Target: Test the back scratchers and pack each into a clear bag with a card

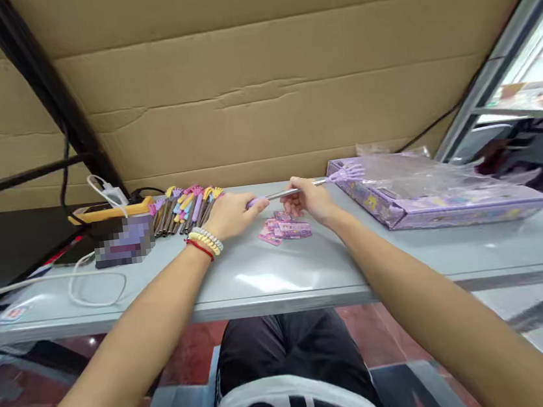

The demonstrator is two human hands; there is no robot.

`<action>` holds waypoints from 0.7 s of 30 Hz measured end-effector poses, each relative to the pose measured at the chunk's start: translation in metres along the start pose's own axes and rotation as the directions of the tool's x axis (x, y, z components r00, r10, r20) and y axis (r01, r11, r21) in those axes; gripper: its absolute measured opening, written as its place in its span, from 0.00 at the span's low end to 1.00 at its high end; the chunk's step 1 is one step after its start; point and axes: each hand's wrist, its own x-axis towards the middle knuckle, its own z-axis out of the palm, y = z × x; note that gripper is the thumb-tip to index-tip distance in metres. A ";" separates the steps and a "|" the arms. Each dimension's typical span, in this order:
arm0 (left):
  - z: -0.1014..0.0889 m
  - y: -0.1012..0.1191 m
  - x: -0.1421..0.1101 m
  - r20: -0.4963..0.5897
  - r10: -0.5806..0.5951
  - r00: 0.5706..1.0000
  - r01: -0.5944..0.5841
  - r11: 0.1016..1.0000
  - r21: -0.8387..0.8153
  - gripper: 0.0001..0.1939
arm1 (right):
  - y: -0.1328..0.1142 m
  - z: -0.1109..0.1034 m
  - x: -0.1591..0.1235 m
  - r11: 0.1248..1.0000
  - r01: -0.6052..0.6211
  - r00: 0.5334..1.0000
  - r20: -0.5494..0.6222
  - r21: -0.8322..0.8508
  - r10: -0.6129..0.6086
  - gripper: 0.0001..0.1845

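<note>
A telescopic back scratcher (276, 196) lies level across both hands above the table, its metal rod drawn out. My left hand (231, 214) is closed around its purple handle end. Further along the rod, my right hand (311, 199) pinches it near the pale purple claw head (348, 173), which points right over the box edge. Below, small pink printed cards (290, 226) lie in a loose pile on the table. To the left of my left hand is a row of folded back scratchers (188, 206) with coloured heads and dark handles.
A purple printed box (468, 212) with clear plastic wrap (410, 171) stands at the right. On the left are a yellow-edged device (115, 211), a white cable (99, 301) and a blurred-out item (126, 241). Cardboard (260, 100) walls the back of the grey table (163, 287).
</note>
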 end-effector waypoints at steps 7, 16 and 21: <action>0.000 -0.003 0.001 0.006 0.006 1.000 -0.006 1.000 0.019 0.26 | 0.001 0.000 0.001 1.000 -0.009 1.000 -0.008 -0.018 0.009 0.25; -0.001 -0.003 0.001 -0.001 0.014 1.000 -0.014 1.000 0.023 0.26 | 0.004 -0.004 0.001 0.998 0.023 0.999 -0.023 -0.050 -0.025 0.24; -0.002 -0.001 0.001 0.003 0.007 1.000 -0.007 1.000 0.028 0.26 | 0.003 -0.005 0.001 0.998 0.024 0.999 -0.037 -0.065 -0.026 0.25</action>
